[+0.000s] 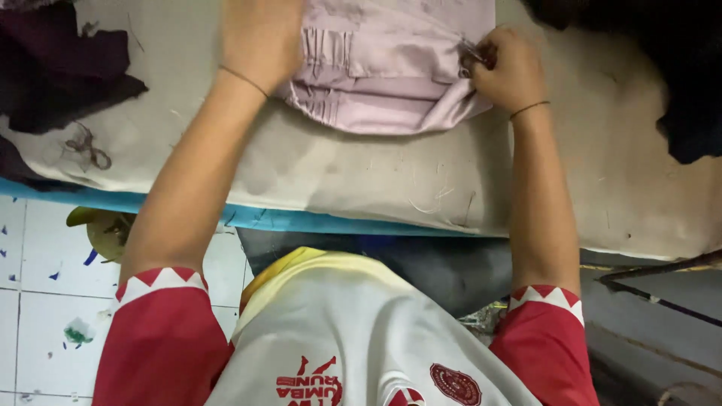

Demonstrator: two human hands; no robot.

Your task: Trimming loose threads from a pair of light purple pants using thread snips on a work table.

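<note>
A pale pink garment (pixel 391 68) with pleated seams lies on a beige padded table (pixel 361 173). My left hand (pixel 259 37) rests flat on its left side, pressing the cloth down. My right hand (pixel 508 68) is closed at the garment's right edge, pinching the fabric together with a small metal tool (pixel 472 54) whose kind I cannot tell. Both wrists wear a thin band.
Dark purple cloth (pixel 53 68) lies at the table's left, black cloth (pixel 677 75) at the right. Loose threads (pixel 86 146) lie on the surface. A blue edge (pixel 301 219) runs along the table front. White floor tiles (pixel 45 301) show at lower left.
</note>
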